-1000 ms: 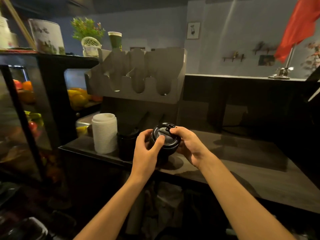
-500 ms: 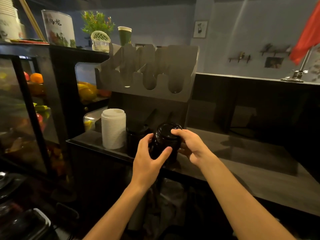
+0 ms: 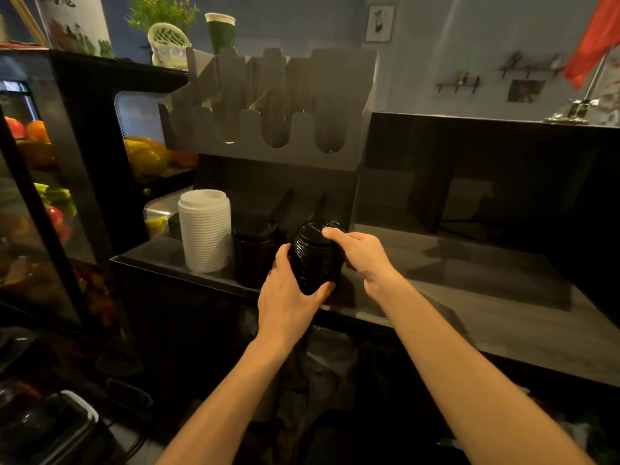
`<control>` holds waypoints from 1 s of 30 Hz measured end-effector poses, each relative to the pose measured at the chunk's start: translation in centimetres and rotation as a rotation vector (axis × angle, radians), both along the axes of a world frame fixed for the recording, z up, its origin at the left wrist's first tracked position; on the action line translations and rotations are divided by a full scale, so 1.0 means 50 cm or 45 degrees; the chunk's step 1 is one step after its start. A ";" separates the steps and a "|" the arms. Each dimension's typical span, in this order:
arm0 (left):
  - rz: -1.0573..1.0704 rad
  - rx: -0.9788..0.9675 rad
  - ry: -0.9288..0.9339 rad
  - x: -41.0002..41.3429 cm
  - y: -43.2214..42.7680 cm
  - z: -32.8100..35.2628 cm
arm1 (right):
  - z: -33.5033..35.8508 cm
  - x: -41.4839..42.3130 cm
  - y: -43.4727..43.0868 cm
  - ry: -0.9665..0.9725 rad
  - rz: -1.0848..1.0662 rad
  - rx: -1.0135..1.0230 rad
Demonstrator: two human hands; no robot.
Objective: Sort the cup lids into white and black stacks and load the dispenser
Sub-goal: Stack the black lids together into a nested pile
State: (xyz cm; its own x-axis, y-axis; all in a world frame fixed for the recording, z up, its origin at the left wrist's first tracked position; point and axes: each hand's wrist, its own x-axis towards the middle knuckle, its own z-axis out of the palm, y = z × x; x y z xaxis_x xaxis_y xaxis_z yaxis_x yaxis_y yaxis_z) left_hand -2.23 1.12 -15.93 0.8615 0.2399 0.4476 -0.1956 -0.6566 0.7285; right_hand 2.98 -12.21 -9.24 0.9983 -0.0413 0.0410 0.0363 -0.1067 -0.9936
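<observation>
Presently the black lid stack (image 3: 315, 256) is held tilted at the counter's (image 3: 469, 297) front edge, just right of a second black stack (image 3: 255, 253). The left hand (image 3: 288, 297) wraps its lower side; the right hand (image 3: 359, 253) grasps the top rim. Judged light, ribbed and loosely nested: liable to slide apart unless held at both ends. A white lid stack (image 3: 206, 229) stands further left. The dispenser (image 3: 268, 109) rises directly behind; its overhanging slotted front may obstruct a straight lift.
</observation>
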 end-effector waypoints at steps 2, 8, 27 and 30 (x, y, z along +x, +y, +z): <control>0.018 -0.003 0.008 0.003 -0.004 -0.001 | -0.002 0.000 -0.001 -0.011 0.004 -0.067; 0.081 -0.021 0.037 0.008 -0.016 -0.010 | -0.020 -0.001 0.007 -0.058 -0.020 -0.235; 0.112 0.002 -0.033 0.013 -0.020 -0.013 | 0.014 0.027 -0.036 0.055 0.043 -0.521; 0.110 0.003 -0.018 0.011 -0.022 -0.013 | 0.030 0.034 -0.039 0.082 0.113 -0.629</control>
